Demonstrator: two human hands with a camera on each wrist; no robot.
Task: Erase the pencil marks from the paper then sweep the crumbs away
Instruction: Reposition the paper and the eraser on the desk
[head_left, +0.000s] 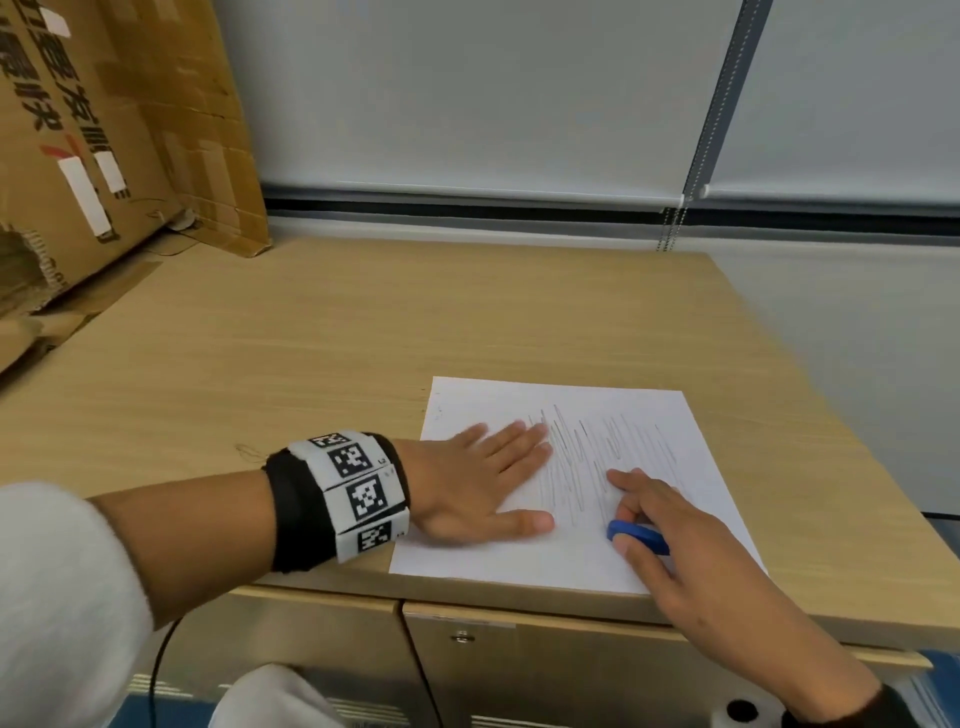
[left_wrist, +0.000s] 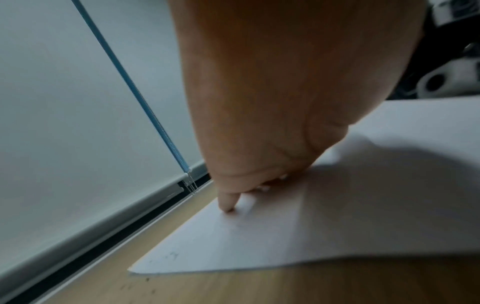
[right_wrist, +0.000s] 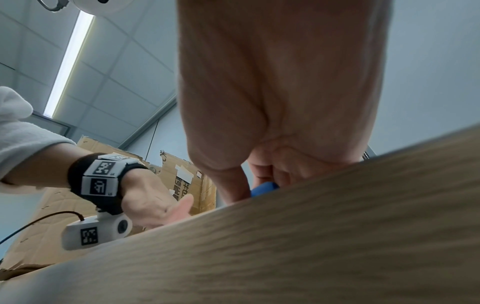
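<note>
A white sheet of paper (head_left: 498, 551) lies at the near right edge of the wooden table (head_left: 270, 364), covered across its middle with grey pencil scribbles (head_left: 587, 457). My left hand (head_left: 483, 483) lies flat on the sheet's left part, fingers straight and pressing it down; the left wrist view shows my left hand (left_wrist: 259, 123) with fingertips on the paper (left_wrist: 259, 246). My right hand (head_left: 654, 525) pinches a blue eraser (head_left: 639, 535) low on the scribbled area, index finger stretched forward. In the right wrist view the blue eraser (right_wrist: 263, 188) peeks out under the curled fingers of my right hand (right_wrist: 272, 102).
Flattened cardboard boxes (head_left: 104, 156) lean against the wall at the table's far left. White roller blinds (head_left: 467, 104) with a bead chain (head_left: 670, 223) hang behind the table. A cabinet front (head_left: 519, 670) sits below the table's near edge.
</note>
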